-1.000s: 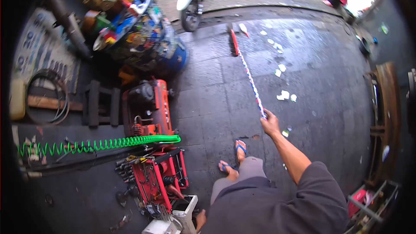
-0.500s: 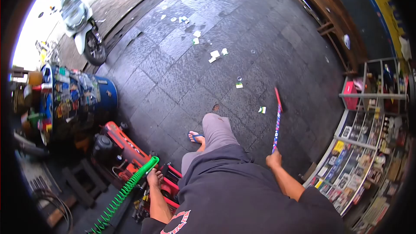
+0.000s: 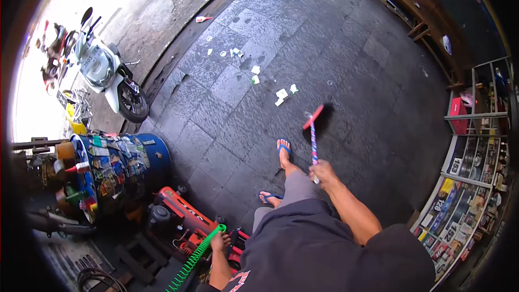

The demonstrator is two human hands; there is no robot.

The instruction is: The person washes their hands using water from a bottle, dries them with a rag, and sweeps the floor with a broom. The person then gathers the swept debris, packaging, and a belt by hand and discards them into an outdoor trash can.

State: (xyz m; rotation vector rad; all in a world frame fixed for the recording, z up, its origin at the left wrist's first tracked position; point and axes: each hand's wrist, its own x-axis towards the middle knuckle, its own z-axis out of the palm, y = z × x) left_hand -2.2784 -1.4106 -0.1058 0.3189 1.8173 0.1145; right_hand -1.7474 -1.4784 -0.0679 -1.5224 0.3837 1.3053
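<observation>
My right hand (image 3: 323, 173) is closed around the patterned blue, pink and white handle (image 3: 314, 145) of a broom. Its red head (image 3: 316, 116) is low over the dark floor tiles, with dark bristles on the far side, and a small pale scrap shows beside it. Beyond the broom lie white scraps of packaging (image 3: 281, 94) and further pieces (image 3: 255, 69). Down at my left side, my left hand (image 3: 219, 241) hangs with loosely curled fingers beside a green coiled hose (image 3: 197, 254); I see no grip on it.
A red machine (image 3: 184, 211) and a blue drum (image 3: 154, 154) covered in labels stand at left, with a parked scooter (image 3: 100, 70) beyond. A wooden bench (image 3: 416, 11) is at far right, and a glass display case (image 3: 454, 205) lines the near right.
The broom has swung left and its head sits nearer the scraps. Two scraps nearer me no longer show where they lay. One foot has stepped forward, and my view has shifted.
</observation>
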